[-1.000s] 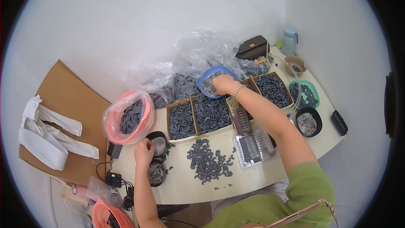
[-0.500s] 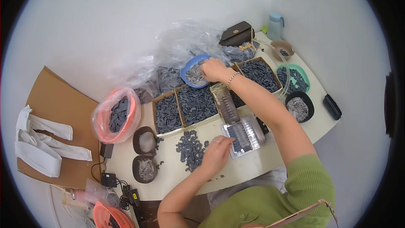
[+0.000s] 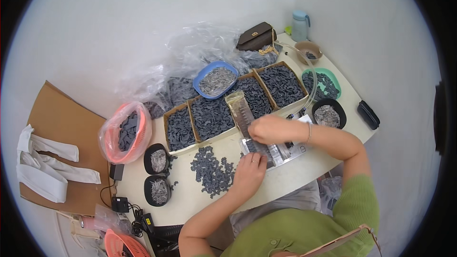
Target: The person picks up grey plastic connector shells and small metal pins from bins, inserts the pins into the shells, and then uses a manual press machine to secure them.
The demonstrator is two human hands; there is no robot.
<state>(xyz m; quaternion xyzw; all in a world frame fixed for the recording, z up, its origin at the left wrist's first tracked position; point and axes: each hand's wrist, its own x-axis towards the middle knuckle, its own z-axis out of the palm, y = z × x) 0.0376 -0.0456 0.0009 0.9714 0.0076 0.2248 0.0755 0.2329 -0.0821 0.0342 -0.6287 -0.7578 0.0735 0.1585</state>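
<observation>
Fingers drawn together, my right hand (image 3: 271, 129) is over the upper part of a clear, metallic slotted fixture (image 3: 279, 155) on the table. Whatever it pinches is hidden beneath the hand. My left hand (image 3: 250, 175) rests at the fixture's left edge with bent fingers; anything between the fingertips is too small to make out. Beyond the fixture extends a narrow translucent slotted strip (image 3: 242, 109), leaning on the compartment box. Small dark grey parts (image 3: 209, 170) lie in a loose pile left of my left hand. Thin metal pins (image 3: 218, 81) fill a blue tray (image 3: 196, 84).
Dark parts fill a divided cardboard box (image 3: 213, 116). Two black bowls (image 3: 157, 190) stand left; a black bowl of pins (image 3: 329, 115) and a green dish (image 3: 336, 82) stand right. A clear hose (image 3: 314, 78) curves past them. Behind are a handbag (image 3: 257, 36) and a bottle (image 3: 300, 26).
My right hand has left the blue tray of pins and come down over the fixture. My left hand stays near the fixture's left edge. The whole view has shifted slightly.
</observation>
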